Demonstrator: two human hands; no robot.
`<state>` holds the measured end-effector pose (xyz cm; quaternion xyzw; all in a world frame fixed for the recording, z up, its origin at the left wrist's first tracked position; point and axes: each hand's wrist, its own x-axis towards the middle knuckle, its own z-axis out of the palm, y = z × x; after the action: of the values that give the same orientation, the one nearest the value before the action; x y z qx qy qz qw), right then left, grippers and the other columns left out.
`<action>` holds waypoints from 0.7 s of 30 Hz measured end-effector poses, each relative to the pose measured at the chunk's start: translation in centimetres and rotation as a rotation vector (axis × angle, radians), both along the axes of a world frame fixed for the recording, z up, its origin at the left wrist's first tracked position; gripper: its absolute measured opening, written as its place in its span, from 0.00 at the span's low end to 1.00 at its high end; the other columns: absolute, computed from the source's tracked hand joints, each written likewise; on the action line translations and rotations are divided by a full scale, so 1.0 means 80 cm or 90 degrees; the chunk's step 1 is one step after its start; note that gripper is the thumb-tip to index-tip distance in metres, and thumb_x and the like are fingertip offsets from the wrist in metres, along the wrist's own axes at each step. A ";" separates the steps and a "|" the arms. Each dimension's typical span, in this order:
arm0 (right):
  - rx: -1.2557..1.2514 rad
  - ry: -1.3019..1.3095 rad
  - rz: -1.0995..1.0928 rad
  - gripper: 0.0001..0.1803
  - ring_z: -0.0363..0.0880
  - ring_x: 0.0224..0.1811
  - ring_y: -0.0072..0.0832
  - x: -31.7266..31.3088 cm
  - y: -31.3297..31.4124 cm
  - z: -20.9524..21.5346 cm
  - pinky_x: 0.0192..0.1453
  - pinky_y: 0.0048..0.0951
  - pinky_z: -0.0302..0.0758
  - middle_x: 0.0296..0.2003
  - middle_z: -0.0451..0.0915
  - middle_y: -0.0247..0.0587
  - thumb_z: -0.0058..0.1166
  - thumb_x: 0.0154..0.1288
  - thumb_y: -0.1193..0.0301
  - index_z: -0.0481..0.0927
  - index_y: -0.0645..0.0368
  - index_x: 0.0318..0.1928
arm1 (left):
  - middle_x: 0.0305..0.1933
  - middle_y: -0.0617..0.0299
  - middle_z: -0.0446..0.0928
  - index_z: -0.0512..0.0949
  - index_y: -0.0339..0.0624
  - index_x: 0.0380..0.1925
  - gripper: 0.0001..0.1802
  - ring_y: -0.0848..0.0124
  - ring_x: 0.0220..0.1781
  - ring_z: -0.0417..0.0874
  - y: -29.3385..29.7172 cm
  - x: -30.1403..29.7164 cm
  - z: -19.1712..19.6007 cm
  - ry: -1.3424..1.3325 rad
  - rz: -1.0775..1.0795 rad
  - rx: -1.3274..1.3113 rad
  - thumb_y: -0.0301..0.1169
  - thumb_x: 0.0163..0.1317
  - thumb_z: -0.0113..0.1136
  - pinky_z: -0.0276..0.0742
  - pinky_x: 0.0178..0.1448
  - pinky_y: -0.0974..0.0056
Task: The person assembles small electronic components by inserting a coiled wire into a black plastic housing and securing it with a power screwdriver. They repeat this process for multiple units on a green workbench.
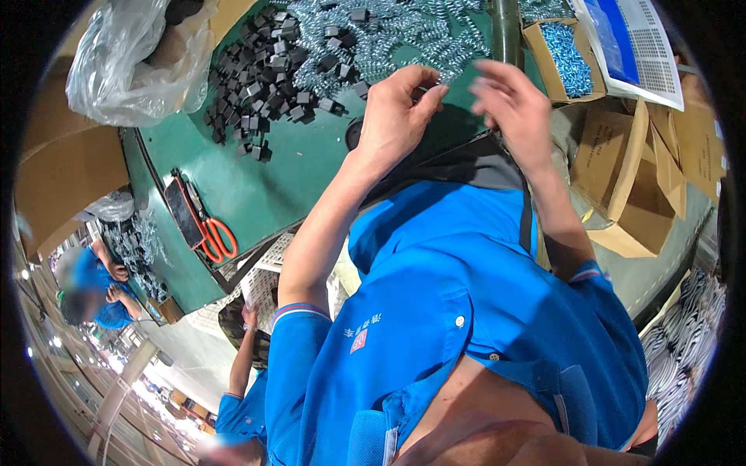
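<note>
My left hand [396, 113] is raised over the green table [295, 171], thumb and forefinger pinched together at the near edge of a heap of silver springs [388, 31]. What is between those fingertips is too small to see. Close beside it my right hand [513, 105] is blurred, its fingers spread loosely and pointing toward the left hand, with nothing visible in it. A pile of small black square parts [256, 70] lies to the left of the springs.
Orange-handled scissors [217, 239] and a flat black tool [183, 206] lie at the table's left edge. A crumpled clear plastic bag [132, 62] sits at the far left. A cardboard box of bluish screws [567, 50] and open cartons [629, 179] stand at the right. Other people in blue [93, 291] work at the lower left.
</note>
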<state>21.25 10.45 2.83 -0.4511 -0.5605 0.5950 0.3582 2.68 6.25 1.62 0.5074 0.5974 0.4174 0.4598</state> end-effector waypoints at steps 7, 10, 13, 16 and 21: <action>0.095 0.039 0.187 0.11 0.80 0.32 0.16 -0.033 0.043 -0.022 0.32 0.17 0.75 0.33 0.84 0.33 0.57 0.68 0.73 0.83 0.62 0.48 | 0.35 0.62 0.81 0.79 0.34 0.47 0.14 0.76 0.31 0.82 0.012 -0.050 0.013 -0.231 -0.070 -0.114 0.33 0.74 0.50 0.78 0.33 0.71; 0.108 0.078 0.182 0.13 0.81 0.35 0.18 -0.031 0.056 -0.029 0.35 0.19 0.77 0.37 0.84 0.35 0.56 0.69 0.74 0.83 0.62 0.51 | 0.36 0.63 0.80 0.78 0.33 0.49 0.16 0.76 0.32 0.82 0.020 -0.072 0.007 -0.349 -0.058 -0.129 0.35 0.75 0.48 0.78 0.32 0.72; 0.142 0.045 0.182 0.13 0.82 0.37 0.19 -0.033 0.056 -0.030 0.36 0.20 0.78 0.39 0.84 0.36 0.55 0.69 0.75 0.82 0.63 0.53 | 0.39 0.56 0.82 0.74 0.35 0.56 0.18 0.68 0.40 0.86 0.024 -0.083 -0.010 -0.165 0.050 -0.005 0.32 0.71 0.55 0.82 0.38 0.67; 0.147 0.020 0.106 0.11 0.83 0.38 0.19 -0.039 0.043 -0.021 0.37 0.20 0.78 0.37 0.83 0.36 0.56 0.67 0.76 0.82 0.63 0.50 | 0.40 0.48 0.81 0.75 0.41 0.54 0.19 0.56 0.40 0.85 0.011 -0.100 -0.017 0.378 0.201 0.234 0.31 0.63 0.61 0.80 0.42 0.58; 0.345 -0.130 0.213 0.08 0.82 0.32 0.24 -0.057 0.008 -0.004 0.36 0.24 0.76 0.32 0.82 0.39 0.63 0.57 0.78 0.82 0.62 0.38 | 0.40 0.53 0.83 0.83 0.41 0.44 0.11 0.60 0.41 0.86 -0.057 -0.120 -0.015 0.462 0.235 0.145 0.29 0.61 0.64 0.80 0.45 0.63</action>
<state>16.71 11.08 2.55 -0.2985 -0.7975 0.4266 0.3047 -6.92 1.73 0.41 0.5536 0.7514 0.3504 0.0781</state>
